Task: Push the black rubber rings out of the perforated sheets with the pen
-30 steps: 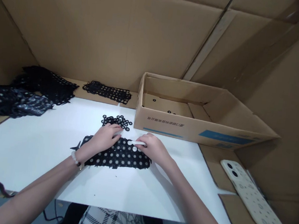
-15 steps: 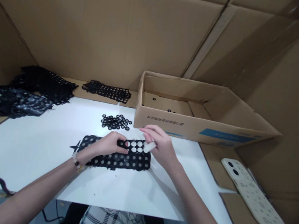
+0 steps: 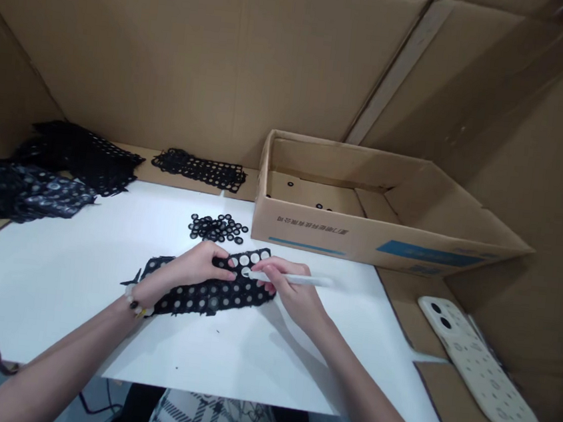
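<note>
Holding white stick (image 3: 294, 279) over black sheet (image 3: 207, 290)

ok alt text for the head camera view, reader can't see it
The left hand presses a black perforated sheet with white discs in its holes while the right hand holds a slim white tool over them. Small black rings and a cardboard box lie beyond.

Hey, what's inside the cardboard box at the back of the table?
The cardboard box holds a few small black rings on its floor; its front wall hides the nearest part of the floor.
</note>
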Available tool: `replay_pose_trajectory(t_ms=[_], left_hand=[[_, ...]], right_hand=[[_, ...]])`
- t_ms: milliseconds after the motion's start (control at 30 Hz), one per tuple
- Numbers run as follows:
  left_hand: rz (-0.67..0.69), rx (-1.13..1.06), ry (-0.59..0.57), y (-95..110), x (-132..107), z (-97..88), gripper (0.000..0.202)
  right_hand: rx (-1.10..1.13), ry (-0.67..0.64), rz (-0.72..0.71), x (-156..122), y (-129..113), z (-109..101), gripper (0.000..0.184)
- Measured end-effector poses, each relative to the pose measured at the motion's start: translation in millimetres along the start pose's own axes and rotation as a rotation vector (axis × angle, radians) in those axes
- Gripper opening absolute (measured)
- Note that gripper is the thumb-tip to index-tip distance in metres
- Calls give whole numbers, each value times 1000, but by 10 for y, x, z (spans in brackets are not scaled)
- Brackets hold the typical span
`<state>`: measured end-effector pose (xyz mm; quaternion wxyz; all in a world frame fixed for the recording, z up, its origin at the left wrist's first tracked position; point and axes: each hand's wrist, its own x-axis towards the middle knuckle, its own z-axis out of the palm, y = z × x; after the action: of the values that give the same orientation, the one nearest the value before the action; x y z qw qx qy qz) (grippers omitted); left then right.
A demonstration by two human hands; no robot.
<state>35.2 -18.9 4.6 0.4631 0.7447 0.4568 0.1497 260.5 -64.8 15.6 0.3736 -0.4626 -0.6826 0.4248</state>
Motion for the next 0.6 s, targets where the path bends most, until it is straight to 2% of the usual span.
replay_pose_trajectory(t_ms=[133,233,333,467,600], left_hand=[[-40,-58,97,-27,30,2,30],[-30,-86,111,-20,33,2,29],[-21,-96,113,-17,35,6,28],[-23,-96,114,-50,49,9,30],[-19,-76,129,-65,56,15,30]], right_hand=[[-63,92,-2,-1,1,20,16],[-62,131,-30,-6,8,38,15],[-73,116,-43,-8,0,48,19],[-111,89,-30,1,-26,43,12],[-118,71,-86,15,-18,37,11]])
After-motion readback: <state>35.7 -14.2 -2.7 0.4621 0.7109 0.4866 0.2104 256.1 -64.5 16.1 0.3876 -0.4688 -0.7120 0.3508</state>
